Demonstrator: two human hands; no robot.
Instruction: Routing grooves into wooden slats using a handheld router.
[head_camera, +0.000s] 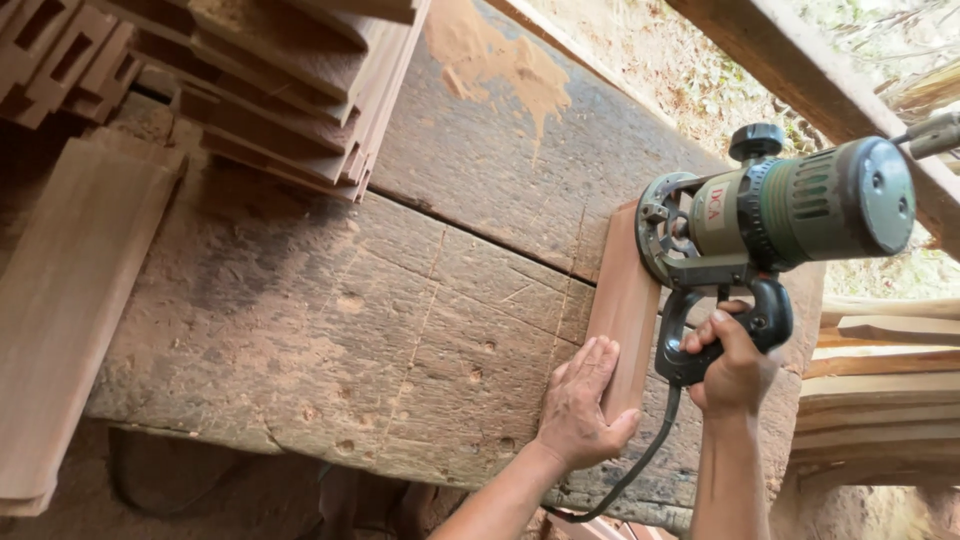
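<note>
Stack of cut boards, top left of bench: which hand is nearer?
Left. The left hand presses the plank, closer to the stack of cut boards; the right hand grips the router handle, farther away.

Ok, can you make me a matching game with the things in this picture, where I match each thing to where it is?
Things:
1. left hand
2. right hand
3. stack of wooden boards
4. sawdust pile

Places:
A. top middle of the workbench
B. pressed flat on the wood plank
C. top left of the workbench
D. gripping the black handle of the green power router

Pairs: 1-B, 2-D, 3-C, 4-A
</note>
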